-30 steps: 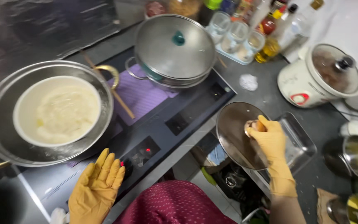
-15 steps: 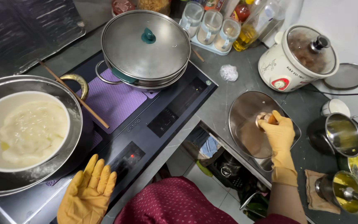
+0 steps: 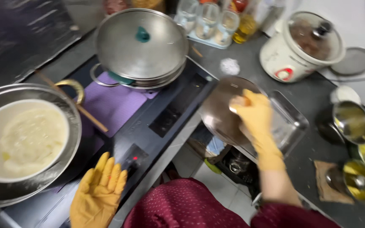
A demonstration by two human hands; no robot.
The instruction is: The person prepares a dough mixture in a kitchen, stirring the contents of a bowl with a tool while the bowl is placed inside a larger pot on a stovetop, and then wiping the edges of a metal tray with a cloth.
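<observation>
While the right hand (image 3: 254, 116) in a yellow glove grips the knob of a round metal lid (image 3: 224, 112), the lid sits tilted over a clear tray (image 3: 290, 124) on the grey counter (image 3: 309, 88). Its face points up and to the left. Fingers are curled tight on the knob, which is mostly hidden. The left hand (image 3: 100, 194), also gloved, lies flat by the black stove (image 3: 165, 109), fingers spread apart and holding nothing. Beside it is a white bowl (image 3: 22, 139) inside a metal pan (image 3: 70, 126). A covered pot (image 3: 142, 46) stands farther back. The picture is blurry, so the lid's edge is hard to make out.
</observation>
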